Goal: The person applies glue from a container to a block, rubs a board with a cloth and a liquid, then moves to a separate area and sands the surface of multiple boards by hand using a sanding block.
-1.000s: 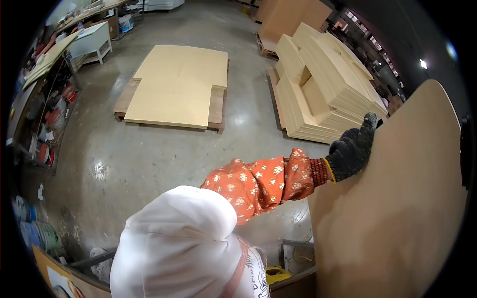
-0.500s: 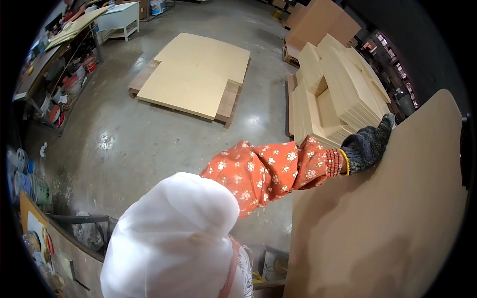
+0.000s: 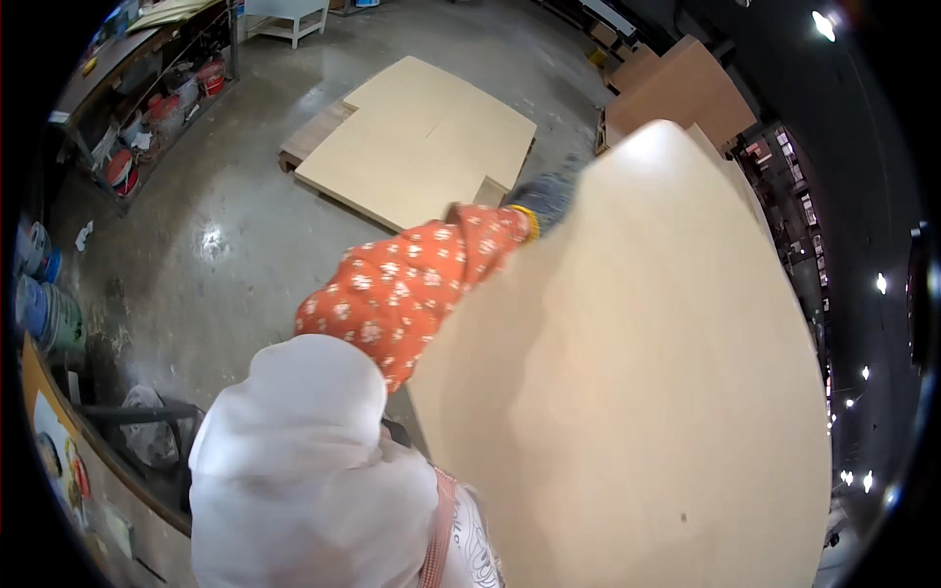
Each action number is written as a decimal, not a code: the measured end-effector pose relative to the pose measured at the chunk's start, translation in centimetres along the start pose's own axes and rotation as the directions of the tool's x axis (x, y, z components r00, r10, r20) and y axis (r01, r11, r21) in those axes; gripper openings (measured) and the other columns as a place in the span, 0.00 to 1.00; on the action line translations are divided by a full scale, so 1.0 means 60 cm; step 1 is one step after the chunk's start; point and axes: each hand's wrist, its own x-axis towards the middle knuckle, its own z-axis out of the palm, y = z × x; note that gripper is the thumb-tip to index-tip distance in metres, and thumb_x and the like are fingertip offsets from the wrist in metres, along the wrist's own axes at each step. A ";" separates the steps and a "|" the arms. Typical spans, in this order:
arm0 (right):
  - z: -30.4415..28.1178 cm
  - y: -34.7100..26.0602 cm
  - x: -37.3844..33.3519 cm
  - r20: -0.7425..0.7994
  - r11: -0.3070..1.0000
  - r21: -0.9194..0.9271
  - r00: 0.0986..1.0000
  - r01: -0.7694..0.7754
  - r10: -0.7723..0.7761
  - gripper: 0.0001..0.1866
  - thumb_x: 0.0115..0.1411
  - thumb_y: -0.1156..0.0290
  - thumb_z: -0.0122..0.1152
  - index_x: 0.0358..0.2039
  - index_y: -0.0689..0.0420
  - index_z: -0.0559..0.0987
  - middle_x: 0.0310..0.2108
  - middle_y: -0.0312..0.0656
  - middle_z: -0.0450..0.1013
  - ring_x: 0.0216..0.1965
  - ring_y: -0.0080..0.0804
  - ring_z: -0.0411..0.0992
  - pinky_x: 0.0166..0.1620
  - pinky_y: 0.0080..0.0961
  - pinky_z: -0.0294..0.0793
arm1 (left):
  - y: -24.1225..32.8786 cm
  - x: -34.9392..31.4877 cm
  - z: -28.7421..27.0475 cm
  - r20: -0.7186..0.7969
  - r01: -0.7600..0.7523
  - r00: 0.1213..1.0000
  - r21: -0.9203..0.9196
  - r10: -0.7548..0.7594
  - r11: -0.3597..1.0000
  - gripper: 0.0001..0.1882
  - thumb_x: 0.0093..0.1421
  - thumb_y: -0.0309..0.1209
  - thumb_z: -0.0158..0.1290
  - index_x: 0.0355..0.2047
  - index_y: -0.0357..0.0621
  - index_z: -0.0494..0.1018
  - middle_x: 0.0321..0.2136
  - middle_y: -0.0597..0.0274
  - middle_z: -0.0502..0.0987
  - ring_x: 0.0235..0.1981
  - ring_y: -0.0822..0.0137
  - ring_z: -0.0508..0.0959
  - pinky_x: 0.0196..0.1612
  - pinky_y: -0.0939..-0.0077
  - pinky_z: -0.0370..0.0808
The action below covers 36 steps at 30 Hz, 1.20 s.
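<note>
My left hand (image 3: 549,203) wears a dark knitted glove with a yellow cuff. It is closed on the far left edge of a large pale wooden panel (image 3: 647,363); the fingertips are blurred and partly hidden at that edge. An orange floral sleeve (image 3: 412,279) covers the forearm, below a white upper sleeve (image 3: 314,451). The panel, smooth with a rounded far corner, is raised and tilted, and fills much of the right side of the view. My right hand does not show.
Ahead, pale boards (image 3: 421,137) lie on a pallet (image 3: 314,142). Brown cartons (image 3: 686,93) stand at the far right. A workbench (image 3: 123,73) with red buckets beneath it is at the far left. More buckets (image 3: 54,309) and a table edge (image 3: 98,461) are at the near left.
The panel has swung left and now covers more of the view, hiding most of the board stack on the right. My left hand has moved left with it, and the view has shifted.
</note>
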 end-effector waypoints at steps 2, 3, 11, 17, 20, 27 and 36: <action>0.040 -0.047 0.020 0.020 0.999 0.025 0.999 -0.034 0.034 0.34 0.54 0.44 0.44 0.49 0.61 0.72 0.45 0.51 0.73 0.42 0.48 0.71 0.44 0.37 0.69 | -0.160 0.006 -0.057 -0.016 0.201 0.979 0.101 -0.201 0.974 0.31 0.58 0.29 0.40 0.60 0.32 0.45 0.35 0.36 0.72 0.34 0.47 0.75 0.35 0.55 0.72; 0.062 -0.075 0.030 0.035 0.998 0.035 0.998 -0.047 0.046 0.34 0.54 0.43 0.43 0.48 0.61 0.72 0.45 0.51 0.73 0.43 0.48 0.71 0.44 0.37 0.69 | -0.233 0.014 -0.087 -0.038 0.286 0.958 0.146 -0.284 0.947 0.32 0.58 0.30 0.40 0.60 0.34 0.44 0.35 0.36 0.72 0.34 0.47 0.75 0.35 0.55 0.73; 0.227 -0.271 0.113 0.102 0.987 0.088 0.987 -0.134 0.125 0.37 0.55 0.39 0.41 0.47 0.62 0.74 0.45 0.52 0.72 0.46 0.49 0.70 0.47 0.38 0.68 | -0.622 0.154 -0.213 -0.226 0.607 0.795 0.315 -0.563 0.730 0.33 0.61 0.31 0.40 0.63 0.43 0.40 0.38 0.35 0.73 0.38 0.44 0.76 0.39 0.53 0.74; 0.363 -0.388 0.163 0.192 0.976 0.115 0.968 -0.187 0.163 0.40 0.56 0.35 0.39 0.45 0.63 0.75 0.45 0.52 0.72 0.48 0.49 0.69 0.49 0.38 0.67 | -0.776 0.108 -0.324 -0.133 0.308 0.929 0.793 -0.345 0.526 0.24 0.62 0.29 0.37 0.58 0.36 0.51 0.44 0.38 0.71 0.44 0.49 0.74 0.46 0.63 0.71; 0.431 -0.440 0.178 0.235 0.973 0.137 0.960 -0.188 0.152 0.41 0.56 0.34 0.38 0.43 0.63 0.77 0.43 0.52 0.73 0.46 0.49 0.70 0.48 0.38 0.67 | -0.759 0.039 -0.354 0.005 0.085 0.964 0.941 -0.266 0.327 0.21 0.63 0.28 0.35 0.54 0.29 0.60 0.48 0.39 0.70 0.48 0.52 0.72 0.50 0.71 0.69; 0.618 -0.591 0.222 0.270 0.985 0.111 0.958 -0.130 0.096 0.43 0.55 0.31 0.37 0.35 0.65 0.79 0.33 0.51 0.75 0.37 0.48 0.72 0.41 0.37 0.69 | -0.689 0.066 -0.337 -0.321 0.948 0.215 0.297 -0.922 0.117 0.41 0.61 0.62 0.25 0.38 0.37 0.75 0.40 0.44 0.76 0.45 0.47 0.73 0.51 0.59 0.64; 0.769 -0.644 0.283 0.491 0.995 -0.096 0.871 0.028 0.023 0.40 0.58 0.35 0.38 0.28 0.67 0.79 0.25 0.54 0.74 0.30 0.49 0.71 0.37 0.39 0.67 | -0.752 0.034 -0.340 -0.444 0.917 0.002 0.358 -0.896 -0.176 0.42 0.59 0.64 0.27 0.43 0.38 0.74 0.44 0.45 0.74 0.48 0.49 0.72 0.55 0.60 0.63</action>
